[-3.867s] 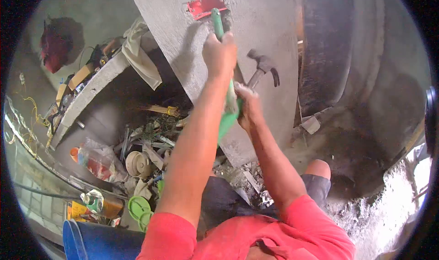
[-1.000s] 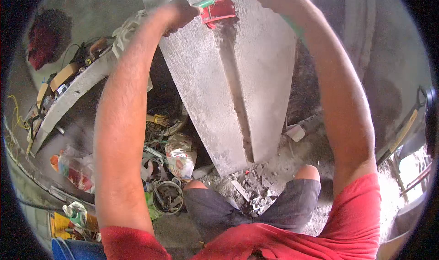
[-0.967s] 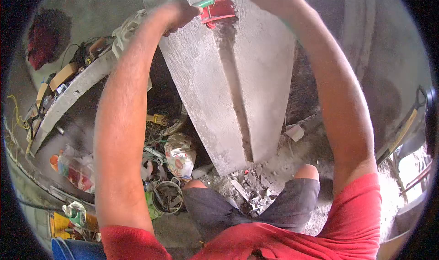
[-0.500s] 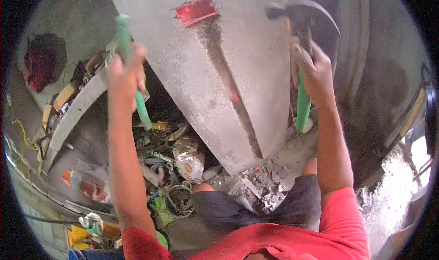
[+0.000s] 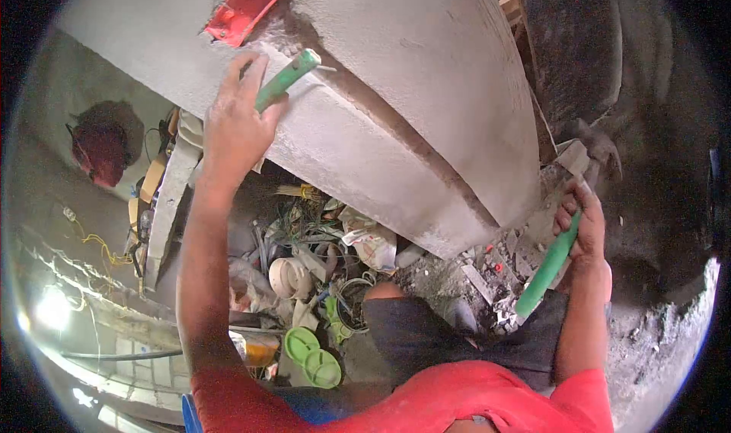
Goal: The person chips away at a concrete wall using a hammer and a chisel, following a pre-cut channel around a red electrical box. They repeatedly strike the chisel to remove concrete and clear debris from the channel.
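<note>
My left hand (image 5: 242, 121) is closed around a green pipe piece (image 5: 288, 79), raised in front of the grey wall (image 5: 449, 60). A narrow groove (image 5: 411, 137) runs down this wall from a red box (image 5: 245, 11) set in it. The pipe's upper end overlaps the groove in view. Lower right, my right hand (image 5: 582, 223) grips the green handle of a hammer (image 5: 550, 269). The hammer's head is up beyond the hand, blurred against the dark background.
Rubble (image 5: 495, 273) lies at the wall's foot by my knees. Left of it are a white sack (image 5: 371, 239), a cream pipe fitting (image 5: 290, 278), light green round lids (image 5: 321, 368) and a wire coil. A maroon object (image 5: 100, 145) is at the far left.
The view has shifted and turned. My left hand has moved toward the groove with the green pipe, now tilted the other way. My right hand has lowered the hammer, away from the wall.
</note>
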Demonstrator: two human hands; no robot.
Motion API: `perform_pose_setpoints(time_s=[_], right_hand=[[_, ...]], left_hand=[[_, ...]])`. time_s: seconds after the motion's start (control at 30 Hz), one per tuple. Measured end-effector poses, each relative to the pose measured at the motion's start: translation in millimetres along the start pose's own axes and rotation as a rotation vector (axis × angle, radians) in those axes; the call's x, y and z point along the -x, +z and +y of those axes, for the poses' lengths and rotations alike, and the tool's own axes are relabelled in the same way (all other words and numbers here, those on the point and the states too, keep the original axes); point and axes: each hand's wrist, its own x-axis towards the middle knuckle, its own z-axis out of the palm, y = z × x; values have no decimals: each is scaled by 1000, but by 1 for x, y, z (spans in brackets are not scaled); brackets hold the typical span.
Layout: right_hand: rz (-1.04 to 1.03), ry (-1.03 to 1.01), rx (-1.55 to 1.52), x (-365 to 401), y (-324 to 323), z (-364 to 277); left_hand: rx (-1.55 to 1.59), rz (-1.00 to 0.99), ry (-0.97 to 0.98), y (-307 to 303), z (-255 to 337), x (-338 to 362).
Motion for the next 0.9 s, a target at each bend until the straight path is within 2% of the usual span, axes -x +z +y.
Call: perform_pose_setpoints(time_s=[0.13, 0.23, 0.43, 0.47, 0.5, 0.53, 0.57, 0.63, 0.73, 0.77, 0.8, 0.83, 0.87, 0.9], right_hand=[[45, 0, -43, -1, -2, -10], [42, -98, 7, -4, -9, -9], [53, -67, 55, -5, -10, -3], [32, -92, 81, -4, -8, -2], [98, -75, 116, -4, -7, 0], [165, -68, 149, -6, -6, 1], [133, -72, 191, -9, -11, 5], [90, -88, 294, -8, -11, 2], [110, -141, 454, -8, -12, 5], [109, -226, 558, -18, -19, 12], [161, -228, 631, 0, 4, 4], [92, -317, 728, -2, 5, -1], [25, -400, 824, -4, 5, -3], [41, -409, 830, 1, 15, -12]], left_hand=[[-25, 24, -31, 8, 8, -14], [-64, 53, -26, 13, 6, -22], [-85, -27, -131, 18, -1, -23], [-73, -133, -155, 13, 4, -23], [-56, -230, -183, 7, 8, -22], [94, -252, -130, 14, 8, -13], [245, -266, -70, 22, 10, -6], [335, -485, -116, 4, 49, 14], [451, -463, -183, -3, 85, 63], [523, -352, -324, 12, 90, 87], [595, -245, -460, 24, 89, 104], [610, -225, -455, 31, 80, 117], [829, -236, -673, 38, 69, 131], [1010, -279, -803, 28, 61, 133]])
